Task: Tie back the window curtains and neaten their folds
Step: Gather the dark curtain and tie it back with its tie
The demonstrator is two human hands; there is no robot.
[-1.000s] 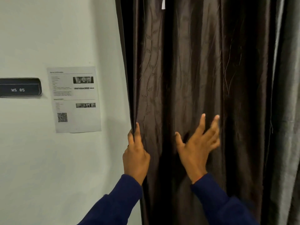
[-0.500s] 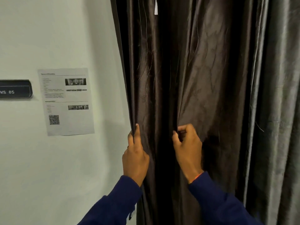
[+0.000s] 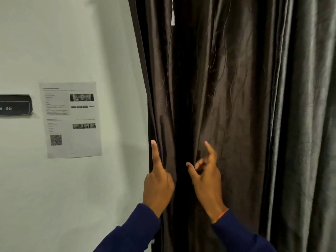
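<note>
A dark brown satin curtain (image 3: 236,88) hangs in deep vertical folds beside the wall. My left hand (image 3: 158,186) grips its left edge at about waist height, index finger pointing up along the hem and the other fingers tucked behind the cloth. My right hand (image 3: 207,180) is a hand's width to the right, against a fold. Its index finger is raised, its thumb is out and the remaining fingers are loosely curled with no cloth pinched. A grey curtain (image 3: 309,124) hangs further right, overlapping the brown one.
A pale wall fills the left side, with a printed paper sheet (image 3: 72,120) taped to it and a dark name plate (image 3: 14,106) at the far left. A small white tag (image 3: 172,19) hangs high in the brown curtain's folds.
My right hand went from spread flat on the cloth to pinching a fold, and has now let that fold go with fingers opening. My left hand kept hold of the edge.
</note>
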